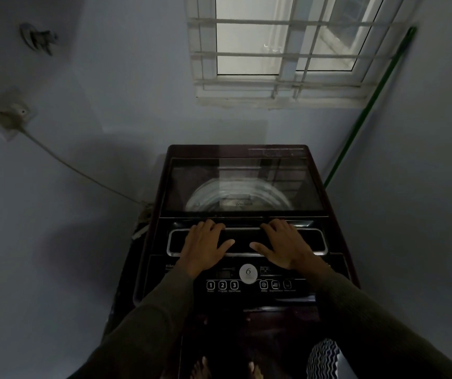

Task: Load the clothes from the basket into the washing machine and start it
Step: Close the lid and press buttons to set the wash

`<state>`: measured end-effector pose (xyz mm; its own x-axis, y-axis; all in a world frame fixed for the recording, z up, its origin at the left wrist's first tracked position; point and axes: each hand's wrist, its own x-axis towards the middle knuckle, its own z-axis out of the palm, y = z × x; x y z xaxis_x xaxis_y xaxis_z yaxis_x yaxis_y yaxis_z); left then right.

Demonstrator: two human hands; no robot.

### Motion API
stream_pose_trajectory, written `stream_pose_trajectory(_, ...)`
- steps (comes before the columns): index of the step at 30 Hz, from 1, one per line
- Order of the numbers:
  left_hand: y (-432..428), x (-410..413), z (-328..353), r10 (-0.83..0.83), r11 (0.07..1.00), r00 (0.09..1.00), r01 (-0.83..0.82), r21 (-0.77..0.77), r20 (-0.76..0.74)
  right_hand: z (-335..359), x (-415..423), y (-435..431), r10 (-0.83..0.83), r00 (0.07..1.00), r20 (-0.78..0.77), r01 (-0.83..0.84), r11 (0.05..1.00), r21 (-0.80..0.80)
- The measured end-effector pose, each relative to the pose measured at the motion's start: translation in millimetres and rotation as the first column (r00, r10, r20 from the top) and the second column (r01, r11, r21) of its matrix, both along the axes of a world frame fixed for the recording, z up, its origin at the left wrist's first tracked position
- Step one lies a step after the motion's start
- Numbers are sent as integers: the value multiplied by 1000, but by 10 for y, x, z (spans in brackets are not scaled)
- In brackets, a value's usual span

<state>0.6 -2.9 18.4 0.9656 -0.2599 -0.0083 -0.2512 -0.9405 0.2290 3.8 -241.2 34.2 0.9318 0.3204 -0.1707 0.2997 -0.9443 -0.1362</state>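
A dark top-loading washing machine (337,242) stands against the wall below a window. Its glass lid (244,184) lies closed, and the drum shows through it. My left hand (204,246) and my right hand (283,246) lie flat side by side on the front edge of the lid, fingers straight and reaching toward the lid's handle recess. The control panel (246,283) with numbered buttons sits just below my wrists. A piece of black-and-white zigzag cloth (323,359) shows at the bottom right. No basket is in view.
A power cord (77,170) runs from a wall socket (14,116) at the left down behind the machine. A green pole (369,105) leans in the right corner. A barred window (287,50) is above. My bare feet (227,369) stand before the machine.
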Motion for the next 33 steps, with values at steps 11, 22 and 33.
stream_pose_trajectory(11, -39, -120, -175, 40, 999, 980, -32, -44, 194, -158, -147, 19, -39, 989, 145, 30, 998, 64)
stream_pose_trajectory(22, -164, -382, -302, 120, 993, 969, -116, -33, 214, -303, -301, 127, -181, 965, 191, 143, 970, 197)
stream_pose_trajectory(33, -198, -519, -348, 97, 994, 977, -86, -61, 189, -326, -513, 217, -235, 952, 198, 207, 966, 153)
